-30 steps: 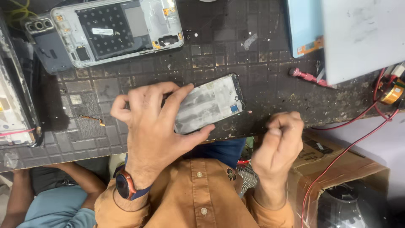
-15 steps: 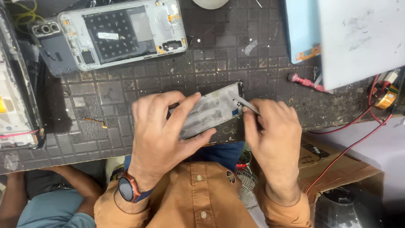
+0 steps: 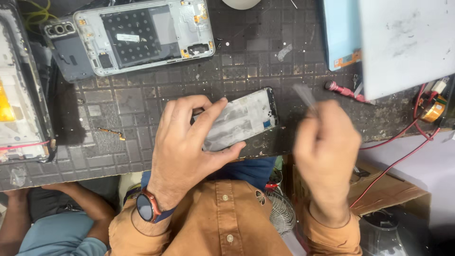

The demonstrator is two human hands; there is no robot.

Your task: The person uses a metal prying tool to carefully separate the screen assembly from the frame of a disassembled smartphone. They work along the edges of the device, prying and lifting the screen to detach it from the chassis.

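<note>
My left hand [image 3: 187, 142] grips a stripped phone frame [image 3: 241, 119], silvery inside with a dark rim, pressing it on the dark tiled mat [image 3: 246, 61]. My thumb lies along its near edge and my fingers over its far edge. A little right of the frame, my right hand [image 3: 326, 147] is closed around thin metal tweezers [image 3: 304, 97]. The tweezers are blurred and their tips point up and away from the frame. A red watch sits on my left wrist.
A larger opened phone chassis [image 3: 142, 33] lies at the mat's far left, another device [image 3: 19, 104] at the left edge. A pink-handled tool [image 3: 343, 90], a light blue panel [image 3: 339, 33], a white board [image 3: 407, 42] and red wires [image 3: 403, 137] lie right. Another person's arm [image 3: 47, 213] shows below left.
My right hand rose from the table edge to the frame's right corner with the tweezers, then pulled back to the right. My left hand kept hold of the frame.
</note>
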